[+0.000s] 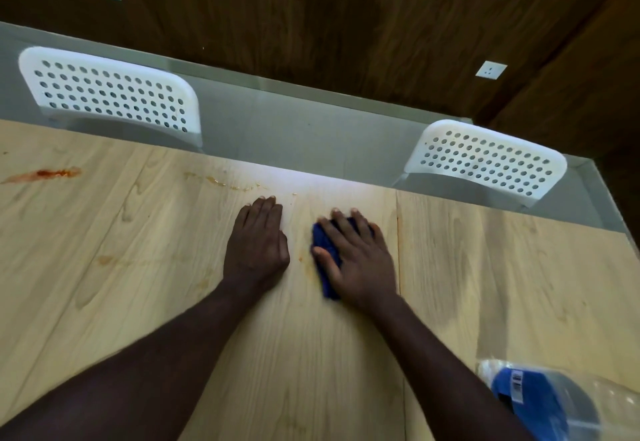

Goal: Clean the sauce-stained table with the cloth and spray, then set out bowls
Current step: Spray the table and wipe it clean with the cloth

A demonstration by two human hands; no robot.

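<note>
I find the right hand (356, 260) palm down on the blue cloth (325, 246), fingers spread wide and nearly straight, pressing it onto the worktop (138, 302) a little right of centre; most of the cloth is hidden under the palm and fingers; only its left edge and a patch between the fingers show, so I cannot tell how it is folded; the outlines of this hand and the cloth are slightly blurred. The left hand (258, 239) lies flat on the bare wood just beside the cloth, apart from it, fingers straight and close together, holding nothing. A red sauce streak (52, 173) lies at the far left of the worktop, well apart from both hands, its left end fading out near the frame edge; a thin line of pale orange droplets (225, 182) runs near the far edge, just beyond the left hand; fainter orange smears (104, 260) show left of the left forearm, too weak to outline with certainty. A grey sheen (485, 295) crosses the wood right of the right hand; I cannot tell whether it is moisture or reflection. At the lower right corner a clear plastic wrapper (554, 406) holds something blue with a barcode label, cut off by the frame; I cannot identify the contents. Beyond the far edge stand a white perforated chair back (110, 94) at left and a second chair back (485, 160) at right, their seats hidden by the worktop.
</note>
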